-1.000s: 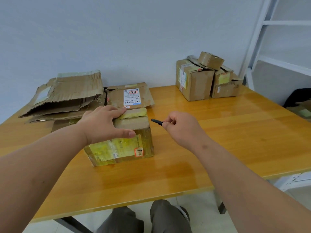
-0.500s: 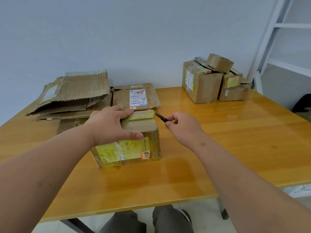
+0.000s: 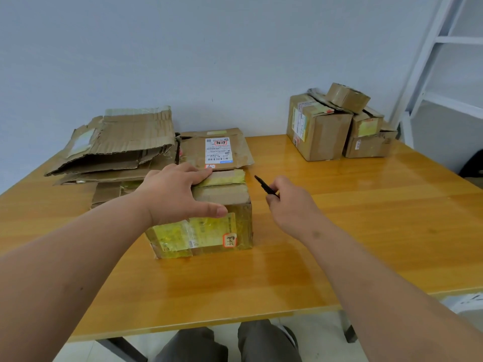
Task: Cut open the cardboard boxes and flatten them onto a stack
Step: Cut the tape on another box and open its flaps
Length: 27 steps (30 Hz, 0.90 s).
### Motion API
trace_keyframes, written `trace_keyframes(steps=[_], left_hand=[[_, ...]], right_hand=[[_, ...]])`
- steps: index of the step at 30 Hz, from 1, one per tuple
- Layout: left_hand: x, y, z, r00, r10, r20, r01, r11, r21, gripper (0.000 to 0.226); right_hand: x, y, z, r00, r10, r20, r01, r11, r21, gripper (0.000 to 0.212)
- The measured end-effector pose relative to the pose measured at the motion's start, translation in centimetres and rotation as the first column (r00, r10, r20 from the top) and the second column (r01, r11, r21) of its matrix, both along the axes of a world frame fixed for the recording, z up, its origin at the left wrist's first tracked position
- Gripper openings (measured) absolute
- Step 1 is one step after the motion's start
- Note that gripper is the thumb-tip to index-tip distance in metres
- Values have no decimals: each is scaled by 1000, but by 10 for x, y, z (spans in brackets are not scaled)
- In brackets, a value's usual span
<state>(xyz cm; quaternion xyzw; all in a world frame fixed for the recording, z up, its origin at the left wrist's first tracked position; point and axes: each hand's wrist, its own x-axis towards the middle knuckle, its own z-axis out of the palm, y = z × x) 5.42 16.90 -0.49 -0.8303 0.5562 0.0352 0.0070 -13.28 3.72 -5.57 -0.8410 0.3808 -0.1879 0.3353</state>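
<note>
The box [image 3: 209,215] now being worked sits on the worktop [image 3: 366,231] directly under the person's left hand [image 3: 177,194], whose fingers [image 3: 201,173] lie straight and flat across the near-left part of its top while the thumb reaches over the front edge; it presses the box down rather than gripping it. The right hand [image 3: 290,205] hovers just beside the box's right end, fingers curled round a slim dark cutter [image 3: 265,186] whose tip points up and leftward, toward the top of the box but not yet touching it. What matters here is the taped seam [image 3: 224,182]: it seems to run along the box's long axis, left to right, starting just to the left of the cutter tip and passing under the left fingers at its far end. So the right hand is the nearer one to the open end of that seam, and I'd judge the cut would have to travel toward the holding fingers, which is the risk to watch. Beyond the left fingers lies the stack of flattened cardboard [image 3: 117,147], touching or nearly touching the box's back. Well beyond the right hand, against the wall, wait the uncut boxes [image 3: 337,126].
</note>
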Motion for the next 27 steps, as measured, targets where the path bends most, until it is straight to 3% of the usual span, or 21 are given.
trace_keyframes(steps=[8, 11, 16, 27], left_hand=[[2, 0, -2, 1000, -6, -2, 6, 1000, -4, 129], [2, -1, -3, 1000, -6, -3, 6, 1000, -7, 129], [2, 0, -1, 1000, -1, -2, 1, 1000, -7, 128], [2, -1, -2, 1000, 2, 1, -2, 1000, -9, 133]], right_hand=[[-5, 4, -4, 995, 7, -101, -28, 980, -198, 18], [-2, 3, -1, 998, 11, -56, -18, 992, -128, 21], [1, 4, 17, 993, 0, 115, -22, 982, 185, 23], [6, 1, 40, 999, 1, -33, 5, 982, 189, 27]])
